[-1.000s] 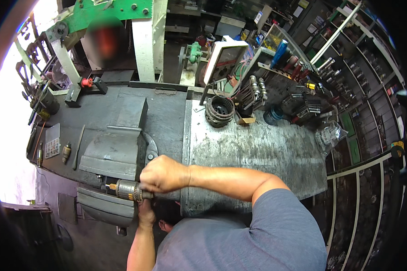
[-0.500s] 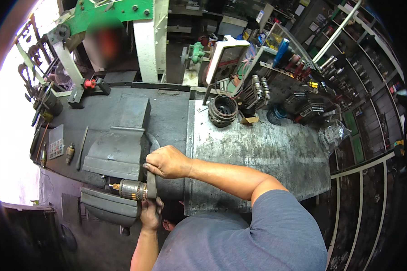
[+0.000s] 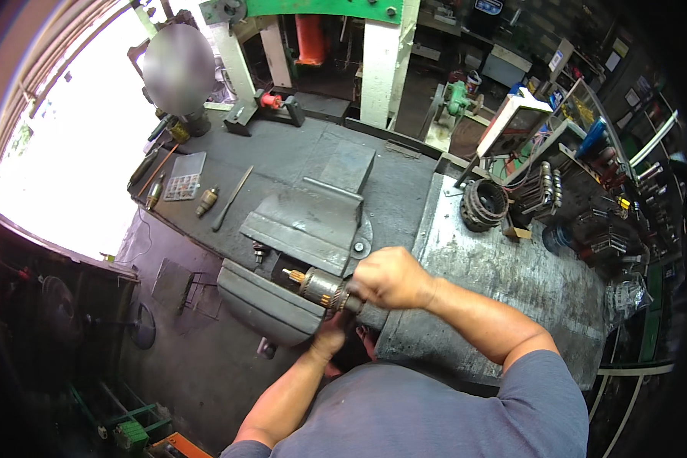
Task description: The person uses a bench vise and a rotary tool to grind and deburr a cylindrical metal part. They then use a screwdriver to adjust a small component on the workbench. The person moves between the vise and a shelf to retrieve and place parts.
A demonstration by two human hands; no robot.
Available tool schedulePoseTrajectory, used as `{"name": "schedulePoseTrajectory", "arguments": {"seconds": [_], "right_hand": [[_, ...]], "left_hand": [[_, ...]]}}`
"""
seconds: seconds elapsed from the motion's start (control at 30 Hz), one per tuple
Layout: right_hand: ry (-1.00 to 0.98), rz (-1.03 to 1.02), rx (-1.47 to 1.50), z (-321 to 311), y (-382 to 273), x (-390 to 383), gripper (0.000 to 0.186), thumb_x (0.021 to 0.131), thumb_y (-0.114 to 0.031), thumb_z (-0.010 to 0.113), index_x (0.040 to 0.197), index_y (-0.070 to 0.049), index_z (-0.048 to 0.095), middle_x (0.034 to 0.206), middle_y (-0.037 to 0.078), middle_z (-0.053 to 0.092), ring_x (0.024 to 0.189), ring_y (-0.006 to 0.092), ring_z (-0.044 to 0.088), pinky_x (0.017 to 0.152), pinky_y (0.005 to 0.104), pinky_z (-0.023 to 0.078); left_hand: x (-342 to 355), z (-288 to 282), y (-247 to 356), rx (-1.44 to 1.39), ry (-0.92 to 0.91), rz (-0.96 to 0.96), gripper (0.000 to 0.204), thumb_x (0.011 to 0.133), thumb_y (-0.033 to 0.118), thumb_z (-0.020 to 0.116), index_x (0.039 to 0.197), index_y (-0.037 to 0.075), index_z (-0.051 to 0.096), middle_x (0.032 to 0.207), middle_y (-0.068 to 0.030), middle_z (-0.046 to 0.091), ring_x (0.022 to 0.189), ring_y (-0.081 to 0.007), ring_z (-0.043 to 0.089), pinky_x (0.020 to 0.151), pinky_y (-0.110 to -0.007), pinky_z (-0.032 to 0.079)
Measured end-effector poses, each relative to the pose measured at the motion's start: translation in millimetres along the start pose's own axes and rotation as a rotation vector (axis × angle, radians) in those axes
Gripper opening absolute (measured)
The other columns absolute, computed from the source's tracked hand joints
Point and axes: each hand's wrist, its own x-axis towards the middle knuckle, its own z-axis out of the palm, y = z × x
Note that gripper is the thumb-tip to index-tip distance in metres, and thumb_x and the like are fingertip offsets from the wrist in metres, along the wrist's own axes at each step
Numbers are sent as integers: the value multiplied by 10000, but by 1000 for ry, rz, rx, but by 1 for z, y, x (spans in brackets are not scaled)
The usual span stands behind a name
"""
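plainly, the right forearm (image 3: pixel 488 324) comes in from the lower right of the frame with its elbow bent outward, and slopes up and leftward to the right hand (image 3: pixel 393 278), which sits just right of the middle of the frame. its knuckles face up, the wrist is nearly straight, and the fingers are curled closed in a fist, though blur hides what they close on. the left forearm (image 3: pixel 286 389) rises from the lower edge of the frame, leaning rightward, to the left hand (image 3: pixel 330 337), which is lower than the right one and just below the right end of a cylindrical armature (image 3: pixel 319 289); its fingers are blurred and partly hidden, so i cannot tell whether they are open or gripping. the armature lies near the middle of the frame, in the gap between the two jaws of a big grey vise (image 3: pixel 305 225), with its copper-coloured end toward the left and its other end close to the right hand's fingers. the vise stands on a dark counter (image 3: pixel 282 145); at upper left of the frame a clear compartment box (image 3: pixel 185 183) lies there, and a ring-shaped metal part (image 3: pixel 484 204) sits right of centre
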Motion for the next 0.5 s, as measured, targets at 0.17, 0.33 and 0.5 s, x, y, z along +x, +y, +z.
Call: {"name": "schedulePoseTrajectory", "arguments": {"seconds": [0.17,0.33,0.5], "right_hand": [[94,318,-103,-3,-6,3,333,1034,-299,744,800,-104,609,735,141,656,718,396,703,636,512,570],[-11,100,-74,-5,-20,5,318,1021,-304,740,795,-122,610,732,116,655,711,373,705,647,500,581],[284,515,-32,-16,9,-17,320,1084,-301,684,882,-55,660,810,187,687,768,441,702,703,519,571]], "left_hand": [[-7,5,19,-941,28,-497,364,1188,357,590,966,82,679,885,-38,668,713,-116,526,674,-297,430],[3,5,31,-503,127,-512,368,1191,323,579,959,62,695,842,-9,633,714,-101,513,687,-288,433],[8,-17,85,-1137,-107,-508,431,1173,413,626,981,44,736,794,19,621,707,-81,546,715,-288,484]]}}
